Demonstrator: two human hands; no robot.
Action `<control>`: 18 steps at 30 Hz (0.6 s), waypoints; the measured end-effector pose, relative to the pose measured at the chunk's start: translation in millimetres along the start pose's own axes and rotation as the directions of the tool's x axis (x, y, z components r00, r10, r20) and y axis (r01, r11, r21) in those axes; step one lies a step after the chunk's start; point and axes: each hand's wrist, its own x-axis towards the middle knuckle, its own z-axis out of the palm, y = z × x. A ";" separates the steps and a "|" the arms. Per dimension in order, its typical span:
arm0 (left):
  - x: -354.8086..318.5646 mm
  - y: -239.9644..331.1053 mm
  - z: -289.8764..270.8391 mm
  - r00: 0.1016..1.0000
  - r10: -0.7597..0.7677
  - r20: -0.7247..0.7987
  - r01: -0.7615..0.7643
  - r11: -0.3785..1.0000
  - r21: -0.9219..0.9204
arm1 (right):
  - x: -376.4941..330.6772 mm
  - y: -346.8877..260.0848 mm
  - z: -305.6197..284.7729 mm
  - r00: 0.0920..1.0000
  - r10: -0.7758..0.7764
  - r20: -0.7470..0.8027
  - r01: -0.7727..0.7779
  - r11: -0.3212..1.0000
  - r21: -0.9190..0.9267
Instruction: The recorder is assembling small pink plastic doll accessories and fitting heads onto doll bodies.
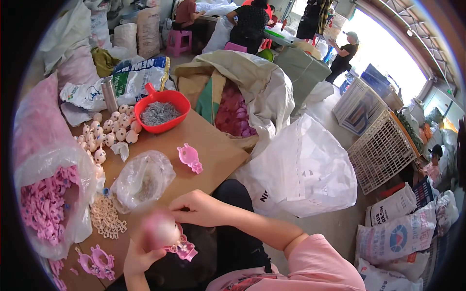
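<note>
The left hand [141, 254] rises from the lower edge and wraps its fingers around a blurred, rounded pale-pink plastic toy body [162, 232], holding it close over the lap, probably so both hands can work on it. A flat pink plastic frame piece [183, 250] juts out beneath that body, seemingly joined to it. The right hand [201, 208] comes across from the right with fingers curled and fingertips pinching at the top of the toy body; what they pinch, if anything, cannot be told. Supplies lie within reach on the brown wooden tabletop [213, 145]: a red plastic bowl of small grey metal screws [161, 110] at the far side, a cluster of cream egg-shaped plastic shells [109, 131] to its left, a crumpled clear plastic bag [141, 178] in the middle, and one loose pink plastic frame [190, 157] lying flat nearby. A heap of small beige plastic rings [108, 218] sits beside the left hand, and a large clear sack of pink plastic parts [46, 206] stands open at the left.
</note>
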 end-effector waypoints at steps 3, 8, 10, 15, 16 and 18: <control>7.1 -5.8 -1.6 0.998 0.053 -0.040 -0.053 0.999 -0.008 | 4.2 -2.3 -0.9 0.997 0.052 -0.065 -0.050 0.998 0.023; -0.2 -18.1 -15.5 0.975 0.103 -0.198 -0.124 0.987 -0.099 | 19.4 7.3 14.4 0.997 -0.003 -0.075 0.019 0.979 0.203; -7.5 -22.8 -24.2 0.956 0.143 -0.257 -0.165 0.984 -0.066 | 25.3 1.5 21.1 0.998 0.064 0.028 -0.066 0.990 0.123; -19.6 -23.0 -34.6 0.929 0.208 -0.306 -0.210 0.977 0.028 | 45.6 11.5 32.5 0.987 0.116 0.109 -0.145 0.941 0.307; -16.7 -20.7 -35.6 0.919 0.261 -0.296 -0.265 0.964 0.028 | 47.0 8.8 30.4 0.984 0.141 0.108 -0.167 0.942 0.290; -11.1 -16.1 -36.5 0.925 0.257 -0.280 -0.269 0.963 -0.004 | 48.7 12.5 30.5 0.985 0.150 0.088 -0.170 0.935 0.311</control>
